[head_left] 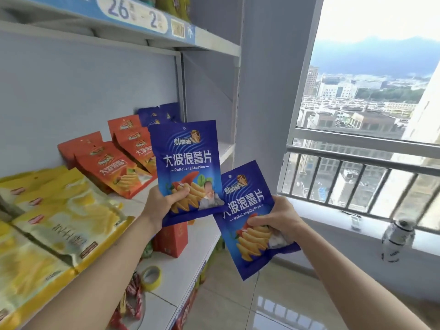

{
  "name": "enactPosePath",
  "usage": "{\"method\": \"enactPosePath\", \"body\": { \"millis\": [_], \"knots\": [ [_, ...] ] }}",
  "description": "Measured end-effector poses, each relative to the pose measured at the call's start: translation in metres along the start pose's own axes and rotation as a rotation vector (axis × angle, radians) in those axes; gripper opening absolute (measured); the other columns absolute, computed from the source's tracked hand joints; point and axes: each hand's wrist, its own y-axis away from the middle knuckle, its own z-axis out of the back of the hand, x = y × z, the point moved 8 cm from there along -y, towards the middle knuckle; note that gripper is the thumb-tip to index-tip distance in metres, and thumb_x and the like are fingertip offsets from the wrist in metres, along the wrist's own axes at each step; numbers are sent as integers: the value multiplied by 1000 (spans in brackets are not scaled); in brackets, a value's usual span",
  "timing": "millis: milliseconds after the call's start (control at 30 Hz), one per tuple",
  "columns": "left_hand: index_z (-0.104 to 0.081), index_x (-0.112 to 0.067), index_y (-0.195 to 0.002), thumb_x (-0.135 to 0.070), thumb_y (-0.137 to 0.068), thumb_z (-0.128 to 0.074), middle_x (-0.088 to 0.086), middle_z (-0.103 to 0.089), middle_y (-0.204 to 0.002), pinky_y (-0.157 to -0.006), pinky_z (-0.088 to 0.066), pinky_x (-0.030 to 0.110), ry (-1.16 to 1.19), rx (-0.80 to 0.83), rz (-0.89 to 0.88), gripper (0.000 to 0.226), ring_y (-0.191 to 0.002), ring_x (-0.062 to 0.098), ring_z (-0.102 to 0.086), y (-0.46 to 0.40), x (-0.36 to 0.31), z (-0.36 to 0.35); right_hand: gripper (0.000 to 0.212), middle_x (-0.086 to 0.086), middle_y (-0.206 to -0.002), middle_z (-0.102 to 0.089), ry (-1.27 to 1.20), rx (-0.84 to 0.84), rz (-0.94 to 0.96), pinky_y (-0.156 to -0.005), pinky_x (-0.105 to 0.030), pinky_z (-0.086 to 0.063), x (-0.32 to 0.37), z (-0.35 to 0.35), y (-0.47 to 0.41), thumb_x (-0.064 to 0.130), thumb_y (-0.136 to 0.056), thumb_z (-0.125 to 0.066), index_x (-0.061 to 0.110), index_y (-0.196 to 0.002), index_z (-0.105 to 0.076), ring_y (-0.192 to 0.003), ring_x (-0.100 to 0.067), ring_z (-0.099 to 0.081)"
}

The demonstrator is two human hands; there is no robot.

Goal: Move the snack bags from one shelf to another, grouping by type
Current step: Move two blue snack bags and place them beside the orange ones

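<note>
Here each hand (159,204) (277,219) pinches one glossy flat blue bag (185,158) (250,210).

Pale grey-blue wall (262,79) runs down centre frame. White shelving unit (209,47) fills the left, blue label strip (133,17) at upper left. Right: large window (371,96) with grey railing (357,160), daylight, city rooftops, hazy mountains. Glossy beige tile floor (250,303) lower centre, reflecting light.

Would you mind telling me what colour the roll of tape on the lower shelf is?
Yellow; the roll of tape shows best in the head view.
</note>
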Motion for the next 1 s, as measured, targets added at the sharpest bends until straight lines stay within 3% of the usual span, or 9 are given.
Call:
{"method": "enactPosePath", "body": {
  "millis": [67,167,300,367,467,567,667,733,1000],
  "knots": [
    [-69,1,-106,-10,-83,-75,16,-75,-92,-58,-52,20,-24,-23,5,26,-73,19,-72,-33,7,-8,74,2,-96,-79,14,27,14,-85,-48,-61,2,6,-46,39,-39,-99,19,-104,-69,-89,-19,-76],
    [-70,-2,-102,-11,-82,-75,9,-76,-85,-56,-50,19,-37,-62,4,22,-68,15,-71,-81,17,-14,66,2,-96,-79,32,64,37,-85,-45,-61,6,9,-110,31,-47,-99,18,-105,-69,-88,-17,-76],
    [-71,-21,-96,-11,-80,-77,0,-78,-90,-74,-55,32,-22,-138,-4,20,-84,19,-74,-148,33,-14,59,2,-95,-79,50,105,75,-85,-44,-61,8,6,-197,26,-52,-98,17,-103,-69,-86,-16,-76],
    [-71,-21,-98,-14,-78,-79,3,-77,-97,-85,-55,41,-30,-166,-2,22,-92,24,-73,-185,45,-11,56,3,-94,-79,60,111,91,-84,-44,-62,8,4,-244,27,-51,-98,21,-99,-69,-85,-16,-76],
    [-71,-18,-97,-20,-73,-84,5,-77,-95,-90,-55,45,-28,-219,30,27,-93,28,-72,-244,63,-3,57,5,-92,-78,73,108,104,-83,-43,-62,11,1,-316,31,-48,-97,24,-97,-68,-84,-15,-76],
    [-68,-18,-94,-19,-73,-84,-1,-78,-89,-86,-55,40,-18,-291,41,27,-89,23,-72,-301,76,4,58,5,-94,-78,105,123,113,-83,-43,-62,18,-1,-383,33,-50,-97,23,-99,-67,-85,-15,-75],
    [-63,-20,-89,-13,-75,-81,-12,-76,-74,-72,-53,23,-6,-347,43,24,-74,7,-71,-350,84,6,60,3,-98,-77,119,132,138,-83,-42,-62,26,-5,-442,31,-55,-96,20,-105,-66,-87,-16,-75],
    [-64,-18,-86,-12,-76,-80,-12,-75,-69,-65,-51,17,-32,-378,55,20,-71,9,-70,-379,90,9,61,3,-99,-76,123,149,154,-83,-42,-62,29,-10,-478,30,-57,-96,18,-108,-65,-87,-16,-75],
    [-71,-15,-85,-14,-78,-79,3,-77,-79,-84,-53,42,-117,-493,98,11,-85,28,-71,-468,120,26,65,3,-104,-74,210,276,240,-85,-39,-61,46,-42,-624,38,-59,-94,17,-111,-62,-91,-16,-72]
  ]
}}
